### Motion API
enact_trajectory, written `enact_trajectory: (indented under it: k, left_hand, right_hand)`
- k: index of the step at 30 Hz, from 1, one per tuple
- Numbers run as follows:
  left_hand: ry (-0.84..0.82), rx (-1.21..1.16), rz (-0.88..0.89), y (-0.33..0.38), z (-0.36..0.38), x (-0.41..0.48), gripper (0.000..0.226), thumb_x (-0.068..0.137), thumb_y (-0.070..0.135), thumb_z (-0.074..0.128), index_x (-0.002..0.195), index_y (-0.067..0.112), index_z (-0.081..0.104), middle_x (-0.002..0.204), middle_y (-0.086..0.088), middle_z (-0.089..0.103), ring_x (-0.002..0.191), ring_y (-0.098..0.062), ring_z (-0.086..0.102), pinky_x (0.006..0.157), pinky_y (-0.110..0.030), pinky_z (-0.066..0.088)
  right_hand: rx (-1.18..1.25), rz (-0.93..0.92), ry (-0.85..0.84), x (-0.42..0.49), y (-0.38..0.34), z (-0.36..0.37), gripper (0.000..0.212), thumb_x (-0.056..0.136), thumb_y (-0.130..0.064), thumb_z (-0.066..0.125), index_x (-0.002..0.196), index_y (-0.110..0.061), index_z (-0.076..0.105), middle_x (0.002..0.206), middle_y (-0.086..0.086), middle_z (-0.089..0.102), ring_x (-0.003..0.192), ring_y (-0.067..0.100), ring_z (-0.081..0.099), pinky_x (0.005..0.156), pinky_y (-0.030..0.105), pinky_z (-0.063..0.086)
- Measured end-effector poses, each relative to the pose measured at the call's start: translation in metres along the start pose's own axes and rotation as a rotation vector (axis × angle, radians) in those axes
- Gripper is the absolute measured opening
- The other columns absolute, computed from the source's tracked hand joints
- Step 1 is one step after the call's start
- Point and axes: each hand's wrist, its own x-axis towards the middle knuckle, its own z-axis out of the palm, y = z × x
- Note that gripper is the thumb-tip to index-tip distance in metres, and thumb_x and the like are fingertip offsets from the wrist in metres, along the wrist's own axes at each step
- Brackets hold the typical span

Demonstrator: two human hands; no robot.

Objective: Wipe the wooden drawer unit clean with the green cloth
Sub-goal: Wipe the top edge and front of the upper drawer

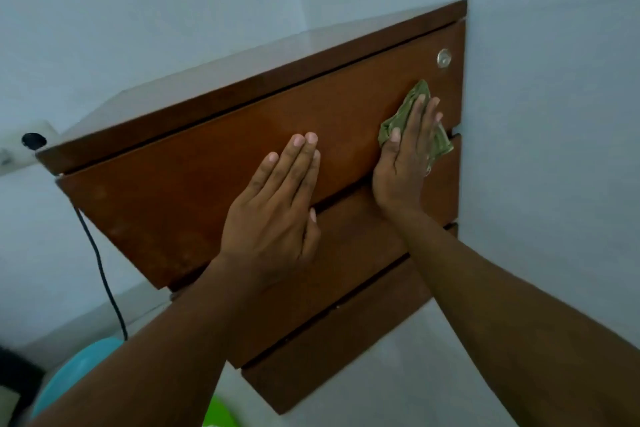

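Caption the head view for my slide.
Right hand presses green cloth to the top drawer; left hand rests flat beside it.

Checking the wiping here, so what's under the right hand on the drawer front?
The green cloth, pressed flat against the top drawer front by the right hand. Its edges show past the fingertips and on the hand's right. The cloth's middle and the wood beneath are covered.

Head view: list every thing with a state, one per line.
green cloth: crumpled, pressed on the top drawer front.
right hand: flat, pressing the cloth.
left hand: flat against the drawer fronts, holding nothing.
black cable: plugged into the wall socket.
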Motion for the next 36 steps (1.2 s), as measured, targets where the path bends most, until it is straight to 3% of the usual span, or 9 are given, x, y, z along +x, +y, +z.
enact_trajectory:
  k: [6, 9, 12, 14, 19, 22, 25, 31, 36]
  left_hand:
    - [-0.014, 0.024, 0.003, 0.014, 0.007, 0.01, 0.074, 0.099, 0.04, 0.029, 0.158, 0.0, 0.008, 0.168, -0.015, 0.0, 0.156, -0.025, -0.003, 0.127, -0.043, 0.008]
    - [-0.046, 0.005, 0.004, 0.015, 0.004, 0.01, 0.075, 0.099, 0.041, 0.029, 0.158, 0.001, 0.007, 0.168, -0.014, -0.002, 0.156, -0.024, -0.004, 0.127, -0.043, 0.008]
    - [-0.092, -0.004, 0.032, 0.009, -0.002, 0.008, 0.074, 0.1, 0.041, 0.026, 0.159, 0.004, 0.003, 0.168, -0.012, -0.006, 0.156, -0.022, -0.009, 0.126, -0.041, 0.003]
    - [-0.115, -0.001, 0.057, 0.004, -0.008, 0.003, 0.072, 0.101, 0.042, 0.023, 0.159, 0.006, 0.002, 0.168, -0.011, -0.008, 0.155, -0.021, -0.011, 0.126, -0.039, 0.0]
    - [-0.114, -0.004, 0.01, -0.02, -0.026, -0.03, 0.07, 0.101, 0.041, 0.023, 0.159, 0.006, 0.007, 0.168, -0.011, 0.0, 0.156, -0.022, -0.003, 0.125, -0.04, 0.005]
    - [-0.128, 0.021, -0.017, -0.043, -0.038, -0.066, 0.071, 0.098, 0.037, 0.027, 0.159, 0.006, 0.011, 0.168, -0.012, 0.004, 0.156, -0.023, 0.001, 0.125, -0.042, 0.008]
    - [-0.143, 0.071, -0.036, -0.069, -0.051, -0.106, 0.073, 0.094, 0.035, 0.032, 0.159, 0.005, 0.013, 0.168, -0.013, 0.006, 0.156, -0.024, 0.003, 0.126, -0.042, 0.007]
    - [-0.138, 0.106, -0.099, -0.101, -0.065, -0.154, 0.071, 0.096, 0.031, 0.035, 0.159, 0.005, 0.014, 0.168, -0.012, 0.004, 0.156, -0.024, 0.003, 0.126, -0.042, 0.009]
    - [-0.102, 0.07, -0.103, -0.1, -0.06, -0.157, 0.072, 0.094, 0.028, 0.034, 0.158, 0.004, 0.013, 0.168, -0.013, 0.005, 0.156, -0.025, 0.004, 0.125, -0.045, 0.014]
  right_hand:
    - [0.01, 0.123, 0.066, 0.04, 0.031, -0.017, 0.055, 0.108, -0.025, 0.025, 0.159, -0.01, 0.013, 0.168, 0.012, 0.009, 0.156, 0.028, 0.004, 0.126, 0.036, 0.003]
    - [0.024, 0.159, 0.157, 0.044, 0.035, -0.024, 0.05, 0.107, -0.021, 0.032, 0.155, -0.007, 0.029, 0.162, 0.012, 0.031, 0.152, 0.025, 0.025, 0.124, 0.029, 0.018]
    - [0.02, 0.26, 0.235, 0.047, 0.026, -0.036, 0.044, 0.105, -0.022, 0.039, 0.146, -0.013, 0.049, 0.142, 0.008, 0.059, 0.13, 0.024, 0.056, 0.111, 0.03, 0.041]
    - [0.058, 0.363, 0.264, 0.045, 0.01, -0.041, 0.041, 0.104, -0.023, 0.04, 0.143, -0.017, 0.054, 0.131, 0.006, 0.067, 0.119, 0.023, 0.062, 0.103, 0.025, 0.043]
    - [0.234, 0.456, 0.31, -0.012, -0.069, -0.034, 0.04, 0.105, -0.021, 0.044, 0.144, -0.016, 0.052, 0.138, 0.005, 0.063, 0.123, 0.018, 0.06, 0.102, 0.021, 0.046]
    - [0.301, 0.426, 0.189, -0.073, -0.119, -0.019, 0.042, 0.106, -0.024, 0.043, 0.147, -0.019, 0.049, 0.14, 0.004, 0.061, 0.123, 0.016, 0.06, 0.097, 0.018, 0.046]
    - [0.353, 0.274, 0.026, -0.126, -0.156, 0.002, 0.044, 0.106, -0.026, 0.04, 0.149, -0.016, 0.046, 0.148, 0.004, 0.054, 0.137, 0.017, 0.051, 0.107, 0.028, 0.047]
    - [0.324, -0.025, -0.291, -0.19, -0.189, 0.039, 0.049, 0.107, -0.025, 0.031, 0.154, -0.014, 0.034, 0.167, 0.0, 0.019, 0.156, 0.016, 0.007, 0.123, 0.051, 0.025]
    - [0.171, -0.198, -0.395, -0.222, -0.178, 0.051, 0.055, 0.106, -0.029, 0.029, 0.158, -0.015, 0.021, 0.169, 0.004, 0.005, 0.156, 0.025, 0.0, 0.124, 0.052, 0.018]
